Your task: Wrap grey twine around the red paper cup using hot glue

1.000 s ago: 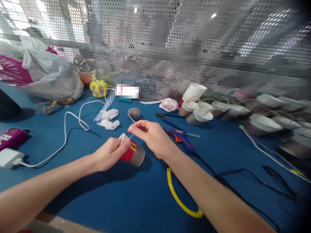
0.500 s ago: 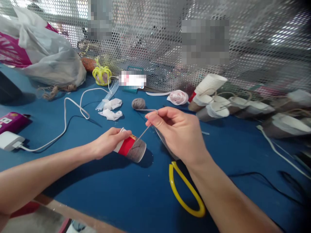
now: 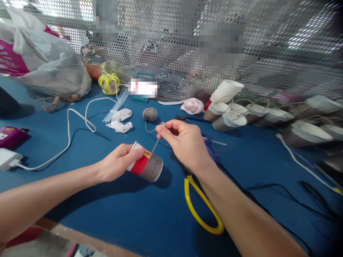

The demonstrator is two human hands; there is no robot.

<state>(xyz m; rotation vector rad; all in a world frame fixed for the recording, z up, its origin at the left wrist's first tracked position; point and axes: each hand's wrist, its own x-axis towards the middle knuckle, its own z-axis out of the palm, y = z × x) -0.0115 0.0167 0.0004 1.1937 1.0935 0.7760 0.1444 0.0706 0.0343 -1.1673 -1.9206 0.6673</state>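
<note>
A paper cup (image 3: 138,163), red and white with grey yarn wound round its base end, lies tilted in my left hand (image 3: 118,162), which is closed round its rim end. Pinched between the thumb and fingers of my right hand (image 3: 184,142) is a strand of grey yarn (image 3: 154,145), running taut down to the cup. From the pinch the strand loops back slackly to a grey yarn ball (image 3: 150,114) on the table. Yellow-handled scissors (image 3: 189,210) lie under my right forearm, their blades mostly hidden.
Yarn-wrapped cups (image 3: 229,121) with twine handles and stacked white cups (image 3: 227,91) stand at the right. A pink ribbon roll (image 3: 192,106), white scraps (image 3: 120,125), a white cable (image 3: 69,132) and a purple box (image 3: 12,137) lie about. Behind rises a perforated metal screen (image 3: 177,67).
My right hand has drawn slightly closer to the cup, and the strand between hand and ball has gone from straight to slack. The view has shifted a little.
</note>
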